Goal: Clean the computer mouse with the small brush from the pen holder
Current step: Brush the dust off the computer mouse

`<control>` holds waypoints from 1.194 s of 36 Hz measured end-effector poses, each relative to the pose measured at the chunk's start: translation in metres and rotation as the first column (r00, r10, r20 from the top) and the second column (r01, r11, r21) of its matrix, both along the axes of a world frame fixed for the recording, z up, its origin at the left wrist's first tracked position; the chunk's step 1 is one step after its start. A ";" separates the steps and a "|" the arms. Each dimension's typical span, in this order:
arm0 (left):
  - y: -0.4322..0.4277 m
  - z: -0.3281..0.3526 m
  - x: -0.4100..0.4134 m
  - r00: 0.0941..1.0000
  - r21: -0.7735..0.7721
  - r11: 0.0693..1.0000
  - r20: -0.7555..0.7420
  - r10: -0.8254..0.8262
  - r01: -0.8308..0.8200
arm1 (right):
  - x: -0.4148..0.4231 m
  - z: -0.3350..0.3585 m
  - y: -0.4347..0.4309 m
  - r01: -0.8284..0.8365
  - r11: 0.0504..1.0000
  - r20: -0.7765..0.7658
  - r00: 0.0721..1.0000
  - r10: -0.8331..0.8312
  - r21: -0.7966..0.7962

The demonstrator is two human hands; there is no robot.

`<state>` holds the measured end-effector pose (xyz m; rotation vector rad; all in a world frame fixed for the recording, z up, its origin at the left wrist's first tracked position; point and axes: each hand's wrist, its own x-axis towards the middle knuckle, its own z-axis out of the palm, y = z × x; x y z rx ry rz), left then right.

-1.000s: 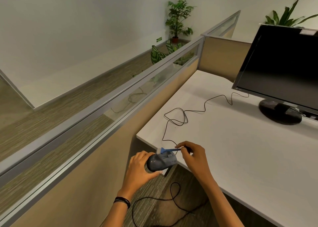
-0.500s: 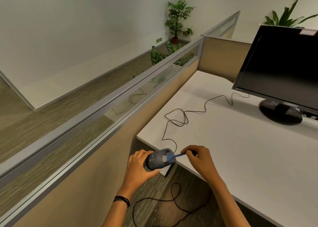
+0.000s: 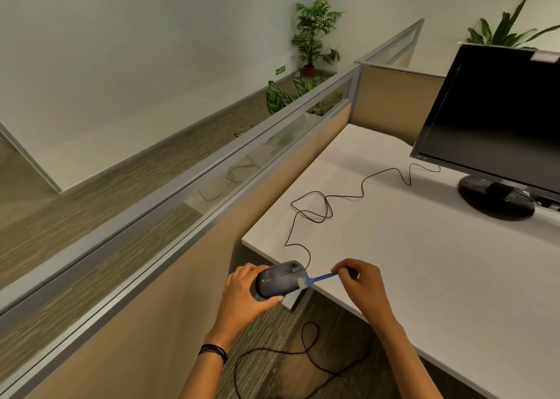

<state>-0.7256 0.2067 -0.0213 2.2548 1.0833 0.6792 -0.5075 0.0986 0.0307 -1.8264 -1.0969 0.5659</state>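
Observation:
A dark grey wired computer mouse [image 3: 280,279] is held in the air just off the near left corner of the white desk [image 3: 424,253]. My left hand [image 3: 245,300] grips it from the left and below, top side facing up. My right hand [image 3: 362,283] pinches the handle of a small blue brush [image 3: 318,280]. The brush's pale bristles touch the right edge of the mouse. The mouse cable [image 3: 321,208] loops across the desk toward the monitor. No pen holder is in view.
A black monitor [image 3: 497,120] on a round stand [image 3: 495,198] sits at the back right of the desk. A beige partition with a glass strip [image 3: 212,186] runs along the left. Another black cable [image 3: 291,356] lies on the carpet below my hands. Potted plants stand beyond the partition.
The brush has swept from the top front of the mouse down across it to its right edge. My right hand shifted slightly right. The mouse stayed in my left hand.

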 end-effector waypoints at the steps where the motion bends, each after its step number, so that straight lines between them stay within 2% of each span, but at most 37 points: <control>1: 0.000 0.000 -0.001 1.000 0.004 1.000 -0.004 -0.003 0.003 | 0.001 0.000 -0.001 0.032 0.999 0.006 0.999 -0.032 0.012; 3: 0.001 -0.002 -0.002 1.000 0.008 1.000 -0.009 -0.006 0.006 | 0.002 0.002 -0.001 0.048 0.997 0.003 0.999 -0.048 0.053; 6: 0.001 -0.003 -0.003 1.000 0.003 1.000 -0.008 -0.014 0.014 | -0.001 0.004 0.000 -0.040 0.993 -0.012 0.999 0.041 0.107; 10: 0.001 -0.002 -0.002 1.000 0.001 1.000 -0.001 -0.029 0.029 | -0.008 -0.001 0.006 -0.157 0.986 -0.032 0.987 0.160 0.059; 12: 0.001 -0.001 -0.002 0.999 -0.002 0.999 -0.001 -0.033 0.033 | -0.011 -0.005 0.008 -0.122 0.992 -0.047 0.991 0.124 0.041; 17: 0.002 -0.002 -0.006 0.999 -0.006 0.999 0.004 -0.038 0.038 | -0.003 -0.015 0.005 0.131 0.991 -0.065 0.989 -0.129 0.025; 20: 0.002 -0.002 -0.008 0.999 0.005 0.999 0.006 -0.040 0.040 | 0.002 -0.017 0.002 0.207 0.977 -0.059 0.977 -0.203 0.053; 24: 0.002 -0.003 -0.008 0.999 0.015 0.999 0.014 -0.045 0.045 | -0.001 -0.011 0.005 0.132 0.981 -0.076 0.990 -0.121 0.144; 28: 0.002 -0.003 -0.007 0.999 0.020 0.999 0.014 -0.049 0.049 | -0.008 -0.009 0.009 -0.018 0.996 -0.093 0.995 0.026 0.092; 33: 0.003 -0.004 -0.008 0.999 0.021 0.999 0.014 -0.042 0.041 | -0.001 -0.015 0.011 0.134 0.991 -0.079 0.988 -0.131 0.027; 36: 0.003 -0.005 -0.010 0.999 0.020 0.999 0.010 -0.042 0.042 | 0.004 -0.017 0.007 0.204 0.978 -0.066 0.977 -0.200 0.047; 40: 0.003 -0.008 -0.010 0.999 0.016 0.999 -0.002 -0.041 0.041 | 0.000 -0.010 0.003 0.117 0.980 -0.067 0.992 -0.107 0.158; 43: 0.004 -0.007 -0.008 0.999 0.023 0.999 -0.003 -0.047 0.047 | -0.008 -0.007 0.004 -0.025 0.991 -0.095 0.995 0.038 0.130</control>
